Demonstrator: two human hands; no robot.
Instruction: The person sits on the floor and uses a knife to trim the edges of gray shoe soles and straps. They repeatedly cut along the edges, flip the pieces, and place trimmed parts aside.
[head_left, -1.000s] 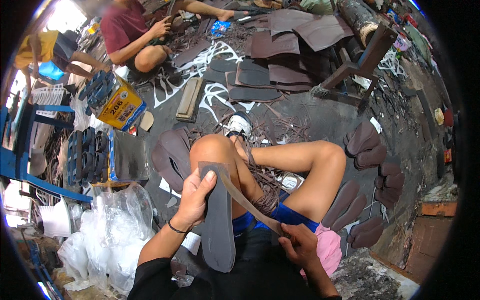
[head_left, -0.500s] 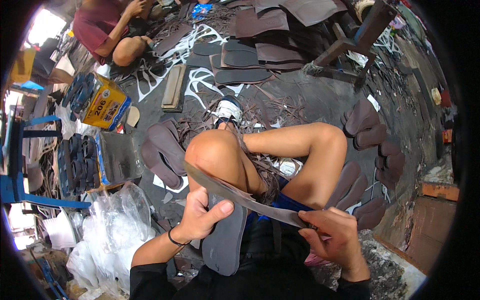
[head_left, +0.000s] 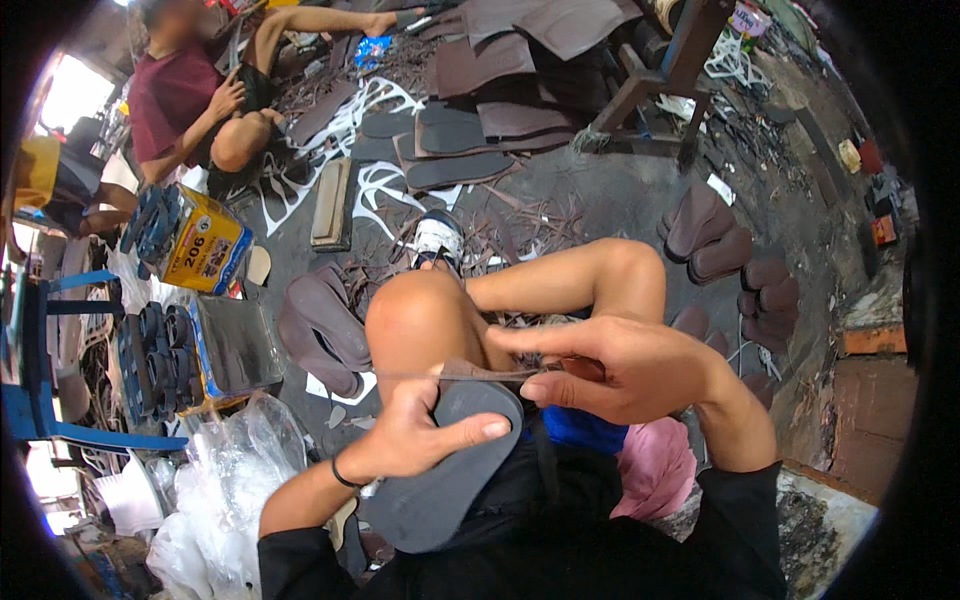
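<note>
My left hand [head_left: 415, 445] is closed on a dark grey sandal sole [head_left: 430, 500], its thumb lying across the upper face. The sole tilts over my lap, toe end up and away from me. Just right of it, my right hand [head_left: 645, 375] grips a knife [head_left: 470, 377] between thumb and fingers; the handle is hidden. Its long thin blade shows almost edge-on and crosses the sole's far end. A sliver of brown sheet [head_left: 465, 368] shows at that end, behind the blade.
Stacks of brown soles [head_left: 325, 320] lie left of my knee, more soles [head_left: 705, 235] at right. Brown sheets and cut pieces [head_left: 485, 70] cover the far floor near a metal stand [head_left: 655, 85]. Plastic bags [head_left: 225, 490] and a blue frame [head_left: 110, 435] stand left. Another person [head_left: 175, 110] sits far left.
My right hand has moved up and left, bringing the knife closer to the sole and turning its blade from broadside to edge-on. The sole has tilted, its near end swinging left.
</note>
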